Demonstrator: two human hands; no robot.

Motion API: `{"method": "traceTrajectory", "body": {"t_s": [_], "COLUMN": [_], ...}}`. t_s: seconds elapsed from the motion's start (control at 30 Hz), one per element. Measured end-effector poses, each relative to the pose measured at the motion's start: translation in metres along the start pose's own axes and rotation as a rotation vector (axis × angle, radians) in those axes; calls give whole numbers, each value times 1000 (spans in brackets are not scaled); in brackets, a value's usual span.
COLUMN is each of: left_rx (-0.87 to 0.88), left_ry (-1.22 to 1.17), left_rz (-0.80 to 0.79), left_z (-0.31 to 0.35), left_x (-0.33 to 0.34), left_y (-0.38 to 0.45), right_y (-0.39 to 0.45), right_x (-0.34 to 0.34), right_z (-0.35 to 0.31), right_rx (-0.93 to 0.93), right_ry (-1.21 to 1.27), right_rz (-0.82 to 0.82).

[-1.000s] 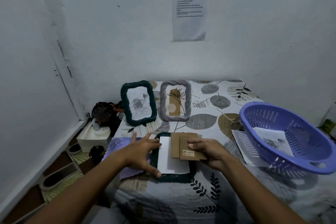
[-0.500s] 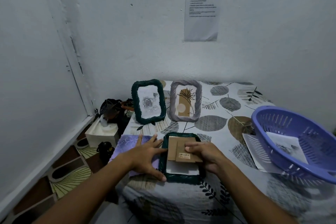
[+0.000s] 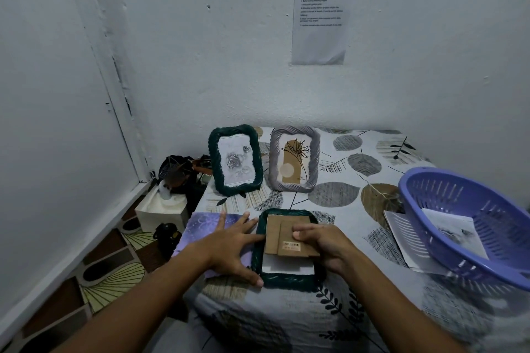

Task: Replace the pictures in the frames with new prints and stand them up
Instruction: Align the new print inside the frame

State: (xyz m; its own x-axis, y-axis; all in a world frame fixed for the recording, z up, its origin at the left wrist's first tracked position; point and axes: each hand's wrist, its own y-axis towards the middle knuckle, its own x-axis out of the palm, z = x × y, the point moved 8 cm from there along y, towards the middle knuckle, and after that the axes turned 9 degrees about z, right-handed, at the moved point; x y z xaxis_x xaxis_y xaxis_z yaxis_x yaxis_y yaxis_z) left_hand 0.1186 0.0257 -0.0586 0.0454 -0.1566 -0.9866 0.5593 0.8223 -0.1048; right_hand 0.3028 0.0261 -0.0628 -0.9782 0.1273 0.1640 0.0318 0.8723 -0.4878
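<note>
On the leaf-print cloth (image 3: 338, 195) our left hand (image 3: 229, 249) lies spread, steadying the face-down green frame (image 3: 286, 281); our right hand (image 3: 324, 243) presses its cardboard backing (image 3: 275, 235) with curled fingers. The purple basket (image 3: 430, 221) holds a print (image 3: 453, 226).

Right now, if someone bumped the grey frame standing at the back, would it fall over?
Probably, yes. The grey frame stands upright and leaning slightly back, so a nudge at the top could tip it. It rests on a soft patterned cloth, likely a wobbly footing. Its thick twisted border looks stiff, so it should topple whole rather than bend.
</note>
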Motion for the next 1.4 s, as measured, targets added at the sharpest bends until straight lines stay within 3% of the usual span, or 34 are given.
{"method": "traceTrajectory", "body": {"t_s": [0.37,0.57,0.87,1.17,1.3,1.4], "left_rx": [-10,-75,-39,-25,-9,-7], "left_ry": [-46,-238,-226,-150,-126,-123], "left_rz": [-1,105,193,164,172,177], "left_z": [1,3,8,7,8,8], "left_x": [-2,-19,-24,-21,-21,-22], "left_y": [-1,-4,0,1,1,2], "right_y": [1,-1,-3,-13,-24,-22], "right_x": [-1,-1,0,-1,-15,-40], "right_z": [-1,-2,-1,-2,-7,-25], "right_rx": [4,7,18,42,45,-131], "right_ry": [-31,-48,-50,-51,-243,-536], "right_rz": [7,18,23,-77,-36,120]}}
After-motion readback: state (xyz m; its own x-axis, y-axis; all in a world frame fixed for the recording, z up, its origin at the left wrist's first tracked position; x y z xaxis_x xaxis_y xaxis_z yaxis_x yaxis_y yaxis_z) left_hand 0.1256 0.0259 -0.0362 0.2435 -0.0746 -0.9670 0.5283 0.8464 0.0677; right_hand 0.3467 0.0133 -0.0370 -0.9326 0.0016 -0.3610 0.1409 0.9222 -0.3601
